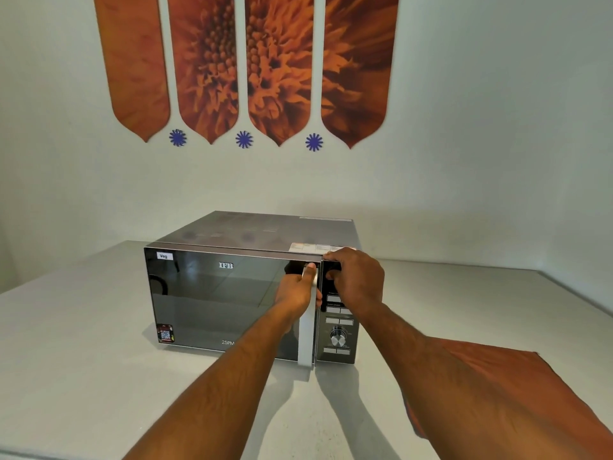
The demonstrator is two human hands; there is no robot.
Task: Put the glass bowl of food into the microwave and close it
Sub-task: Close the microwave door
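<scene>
A black mirror-front microwave [215,293] stands on a pale counter, its door flush with the body. My left hand [297,292] is wrapped around the vertical silver door handle [306,346], thumb pointing up along it. My right hand [356,277] rests on the top right corner of the microwave, fingers curled over the upper control panel [338,330]. No glass bowl of food is visible anywhere; the dark door glass only reflects the room.
The pale counter [83,360] spreads wide to the left and in front of the microwave. An orange cloth [517,370] lies on it at the right under my forearm. Orange flower panels [245,68] hang on the wall behind.
</scene>
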